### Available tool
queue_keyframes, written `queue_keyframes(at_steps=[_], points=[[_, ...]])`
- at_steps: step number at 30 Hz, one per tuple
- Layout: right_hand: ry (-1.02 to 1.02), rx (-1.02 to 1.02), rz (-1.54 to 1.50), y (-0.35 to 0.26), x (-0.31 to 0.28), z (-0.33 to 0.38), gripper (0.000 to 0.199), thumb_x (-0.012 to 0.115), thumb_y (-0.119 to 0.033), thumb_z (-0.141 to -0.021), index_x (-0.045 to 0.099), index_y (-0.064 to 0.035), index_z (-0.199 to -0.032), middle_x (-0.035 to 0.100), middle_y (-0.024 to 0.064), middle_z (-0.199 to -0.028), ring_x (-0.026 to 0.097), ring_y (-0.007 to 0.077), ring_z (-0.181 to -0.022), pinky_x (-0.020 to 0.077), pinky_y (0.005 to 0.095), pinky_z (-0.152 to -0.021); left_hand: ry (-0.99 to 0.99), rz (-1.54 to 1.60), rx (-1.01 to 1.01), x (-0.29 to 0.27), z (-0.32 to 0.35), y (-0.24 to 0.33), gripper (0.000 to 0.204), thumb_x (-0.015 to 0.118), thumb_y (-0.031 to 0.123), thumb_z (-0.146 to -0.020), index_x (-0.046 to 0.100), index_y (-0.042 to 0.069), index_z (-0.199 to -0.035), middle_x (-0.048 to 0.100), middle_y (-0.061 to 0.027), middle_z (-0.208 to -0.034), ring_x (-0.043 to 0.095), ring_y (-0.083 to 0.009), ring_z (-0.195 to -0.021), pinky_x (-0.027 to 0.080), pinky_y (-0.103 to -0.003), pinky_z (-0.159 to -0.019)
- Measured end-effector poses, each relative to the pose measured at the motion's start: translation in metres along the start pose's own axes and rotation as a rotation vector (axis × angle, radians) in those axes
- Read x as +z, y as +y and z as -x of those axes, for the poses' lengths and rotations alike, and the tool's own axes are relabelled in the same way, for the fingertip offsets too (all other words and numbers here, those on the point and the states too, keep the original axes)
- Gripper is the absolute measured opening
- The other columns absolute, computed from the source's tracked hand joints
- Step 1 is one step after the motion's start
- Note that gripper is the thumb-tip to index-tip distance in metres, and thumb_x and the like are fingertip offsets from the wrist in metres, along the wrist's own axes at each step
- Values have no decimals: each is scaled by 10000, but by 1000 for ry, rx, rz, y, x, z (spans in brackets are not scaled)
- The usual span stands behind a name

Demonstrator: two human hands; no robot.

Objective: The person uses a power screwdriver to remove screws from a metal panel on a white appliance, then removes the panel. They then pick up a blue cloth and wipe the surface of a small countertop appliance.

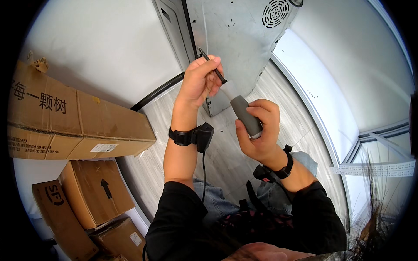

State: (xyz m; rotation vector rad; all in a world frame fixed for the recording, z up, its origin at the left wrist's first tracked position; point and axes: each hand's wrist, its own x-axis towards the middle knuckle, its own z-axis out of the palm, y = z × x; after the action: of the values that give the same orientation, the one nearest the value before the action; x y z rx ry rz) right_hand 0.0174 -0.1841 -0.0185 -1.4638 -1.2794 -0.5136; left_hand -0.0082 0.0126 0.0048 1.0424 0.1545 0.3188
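Note:
A thin black rod [220, 75] with a wider lower end is pinched between the thumb and fingers of my left hand [203, 79]. It slants down to the right, its upper tip close to the edge of a grey metal cabinet [230, 48]. Lower and to the right, my right hand [265, 126] grips a dark grey, rounded cylinder [245, 115] with a pale end near the palm. The cylinder and the rod are apart. Each wrist carries a black strap; the left one bears a black box [204, 137] with a cable.
Cardboard boxes, a long one [69, 117] over smaller ones [98, 191], are stacked at the left. A round vent [275, 13] marks the cabinet's upper right. White panels [322, 104] stand on the right, with a white perforated strip [376, 168]. Below is a pale wood-look floor [278, 82].

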Motion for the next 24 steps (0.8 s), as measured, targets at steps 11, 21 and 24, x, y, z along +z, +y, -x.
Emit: queue_keyframes(at_steps=[11,21,24], points=[[-44,224,-128,-2,7,8,446,674,33,-687,506,-22,-1097,479,188,-1084,555,314,-883,464,339,-729,6,-19,-5,-2,2,2,238,542,240,-911,545,75,-739,574,-47,-573,474,-85,-375,349,-206,-330],[-83,405,-187,-6,20,14,438,629,66,-707,486,-23,-1112,409,195,-1149,510,313,-961,484,353,-717,100,-296,58,-9,3,2,230,536,237,-917,525,80,-749,580,-33,-624,503,-80,-432,376,-215,-374],[-127,375,-220,0,18,13,439,615,81,-700,492,-26,-1107,410,195,-1140,487,312,-994,474,348,-719,79,-281,73,-12,3,1,227,532,240,-920,523,77,-763,578,-28,-639,509,-79,-452,380,-217,-383]])
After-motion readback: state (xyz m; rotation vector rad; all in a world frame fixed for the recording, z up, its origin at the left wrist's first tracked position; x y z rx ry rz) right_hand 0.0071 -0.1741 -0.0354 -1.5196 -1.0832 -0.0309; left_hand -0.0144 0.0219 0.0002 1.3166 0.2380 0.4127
